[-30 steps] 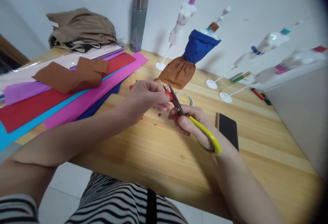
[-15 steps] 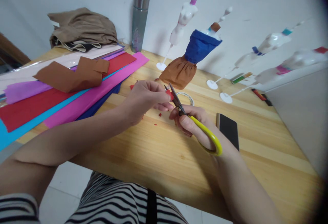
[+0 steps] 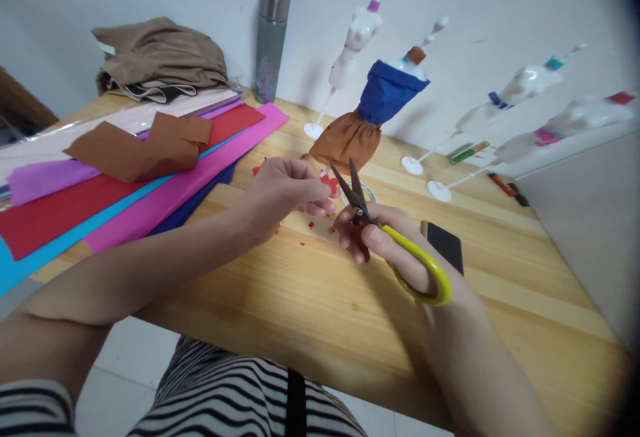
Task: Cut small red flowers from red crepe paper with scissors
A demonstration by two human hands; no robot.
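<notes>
Between the thumb and fingertips of my left hand (image 3: 285,194) a small piece of red paper (image 3: 331,185) is pinched, held above the wooden table. My right hand (image 3: 387,240) grips yellow-handled scissors (image 3: 417,260), their blades parted and pointing up and away, just right of the red piece and apart from it. Tiny red scraps (image 3: 311,225) lie on the table below my hands. Behind the blades rests a roll of tape (image 3: 369,192), partly covered. Just beyond stands a small dress form wearing a blue top (image 3: 393,94) and a gathered brown skirt (image 3: 346,140).
Coloured paper sheets (image 3: 200,177) are layered on the left, with a folded brown piece (image 3: 145,147) on top. A brown cloth (image 3: 165,54) and a flask (image 3: 271,40) stand behind. Other white dress forms (image 3: 530,84) line the wall. A phone (image 3: 444,247) lies by my right wrist.
The scissors have drawn back to the right from the red paper, and their blades have spread wider. A red scrap now shows on the table beneath. My left hand has barely moved.
</notes>
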